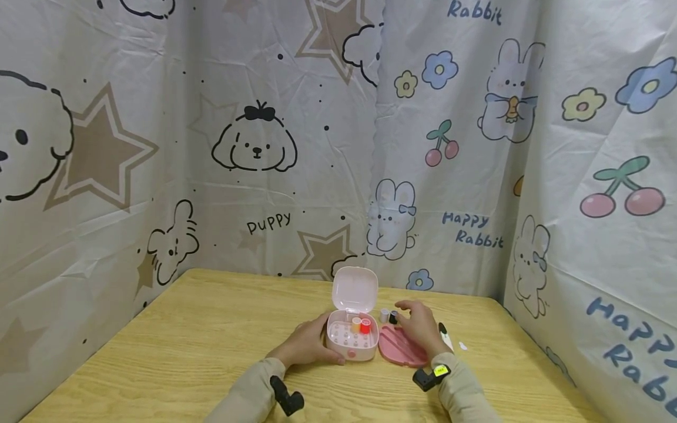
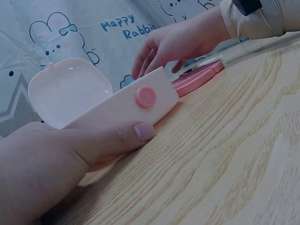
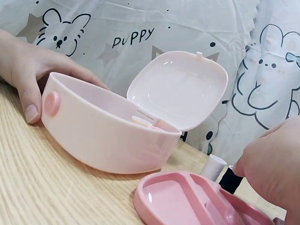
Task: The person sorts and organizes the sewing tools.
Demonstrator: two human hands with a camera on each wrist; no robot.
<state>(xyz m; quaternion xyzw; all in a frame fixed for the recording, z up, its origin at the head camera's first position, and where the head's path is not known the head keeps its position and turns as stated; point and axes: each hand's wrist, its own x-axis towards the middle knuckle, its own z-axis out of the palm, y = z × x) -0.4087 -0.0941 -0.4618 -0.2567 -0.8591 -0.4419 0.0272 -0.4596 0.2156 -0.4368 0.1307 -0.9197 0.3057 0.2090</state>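
A pale pink box (image 1: 353, 353) stands on the table with its lid (image 1: 355, 289) raised. My left hand (image 1: 307, 342) holds it by the left side, thumb (image 2: 126, 135) along the lower front beside the round pink button (image 2: 146, 97). Inside, an orange thread spool (image 1: 357, 325) and a red thread spool (image 1: 365, 326) stand among rows of small pegs. To the right, my right hand (image 1: 420, 326) pinches a black thread spool (image 3: 230, 180) at its upper end. Right beside it stands a white thread spool (image 3: 213, 167).
A darker pink compartment tray (image 3: 173, 199) lies right of the box, partly under my right hand. Farther right are a black-and-white object (image 1: 445, 336) and a small white piece (image 1: 462, 346). Printed curtains (image 1: 296, 194) hang behind the table (image 1: 174, 352).
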